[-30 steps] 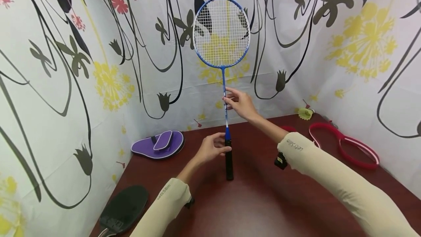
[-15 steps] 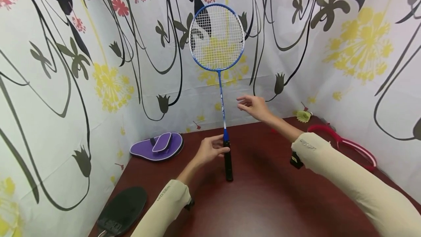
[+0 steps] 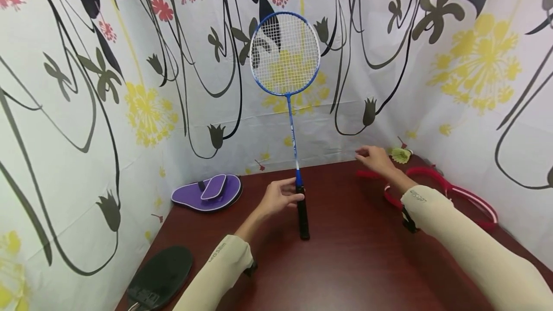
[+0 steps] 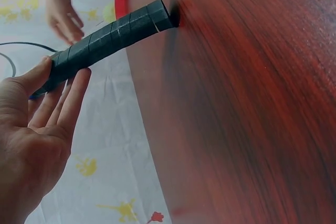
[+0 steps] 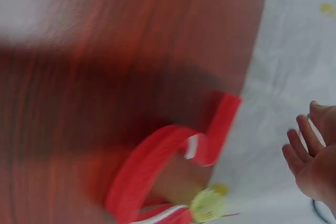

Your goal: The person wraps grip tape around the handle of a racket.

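A blue and white badminton racket point(image 3: 294, 143) stands nearly upright, its head leaning slightly left. My left hand point(image 3: 280, 197) pinches it between thumb and fingers at the top of the black handle. The left wrist view shows the wrapped handle point(image 4: 113, 36) running from the fingers down toward the tabletop. My right hand point(image 3: 375, 160) holds nothing, its fingers loosely bent, over the back right of the table. Closest to it are a red strap-like loop point(image 3: 471, 198) and a yellow shuttlecock point(image 3: 401, 155). In the right wrist view the red loop point(image 5: 142, 177) looks blurred.
A purple case with white piping point(image 3: 190, 197) lies at the back left of the dark red table point(image 3: 337, 263). A black table tennis bat point(image 3: 162, 272) rests at the front left. Patterned curtains point(image 3: 142, 181) hang round the back and sides.
My right hand has let go of the racket's shaft and moved right and down toward the red loop. The racket's head has tipped slightly left and lower; my left hand keeps its hold.
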Demonstrator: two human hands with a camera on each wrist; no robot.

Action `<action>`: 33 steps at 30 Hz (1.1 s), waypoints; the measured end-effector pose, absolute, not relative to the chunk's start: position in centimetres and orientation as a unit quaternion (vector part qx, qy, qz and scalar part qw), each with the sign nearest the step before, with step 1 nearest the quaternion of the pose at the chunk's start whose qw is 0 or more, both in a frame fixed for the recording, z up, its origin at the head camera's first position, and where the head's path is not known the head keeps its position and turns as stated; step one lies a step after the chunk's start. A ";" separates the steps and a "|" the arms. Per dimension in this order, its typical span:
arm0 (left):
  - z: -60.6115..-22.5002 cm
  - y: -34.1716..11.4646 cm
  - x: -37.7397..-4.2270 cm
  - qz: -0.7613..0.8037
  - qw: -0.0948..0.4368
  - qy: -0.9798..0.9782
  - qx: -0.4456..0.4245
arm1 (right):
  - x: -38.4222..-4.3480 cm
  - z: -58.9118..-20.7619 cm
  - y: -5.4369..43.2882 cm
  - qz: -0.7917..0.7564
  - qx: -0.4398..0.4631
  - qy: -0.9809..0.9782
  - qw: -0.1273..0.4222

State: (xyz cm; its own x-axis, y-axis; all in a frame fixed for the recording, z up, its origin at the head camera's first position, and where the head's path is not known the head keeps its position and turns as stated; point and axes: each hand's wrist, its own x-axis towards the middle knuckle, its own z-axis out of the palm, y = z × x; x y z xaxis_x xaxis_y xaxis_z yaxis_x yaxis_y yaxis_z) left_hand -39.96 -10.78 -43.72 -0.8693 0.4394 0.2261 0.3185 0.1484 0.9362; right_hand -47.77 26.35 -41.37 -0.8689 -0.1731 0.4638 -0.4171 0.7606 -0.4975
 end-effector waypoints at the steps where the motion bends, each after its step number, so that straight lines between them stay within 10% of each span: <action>1: -43.7 -10.7 -40.0 0.602 0.052 0.755 0.252 | -47.8 -41.9 26.9 0.303 0.153 -0.921 0.190; 15: -43.9 -10.3 -40.6 0.615 0.054 0.751 0.232 | -49.4 -47.2 29.4 0.184 0.150 -0.970 0.052; 33: -44.4 -10.3 -39.6 0.644 0.050 0.737 0.200 | -47.4 -48.9 28.1 0.128 0.221 -0.960 0.113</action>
State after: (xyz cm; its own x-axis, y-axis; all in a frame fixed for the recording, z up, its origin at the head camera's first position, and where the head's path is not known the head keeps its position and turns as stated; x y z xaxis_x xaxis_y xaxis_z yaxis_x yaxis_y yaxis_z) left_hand -39.61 -10.31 -44.42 -0.9154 0.3581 0.1840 0.2304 0.0912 0.9688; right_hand -47.42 28.07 -48.87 -0.8767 -0.3956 0.2736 -0.4533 0.8697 -0.1951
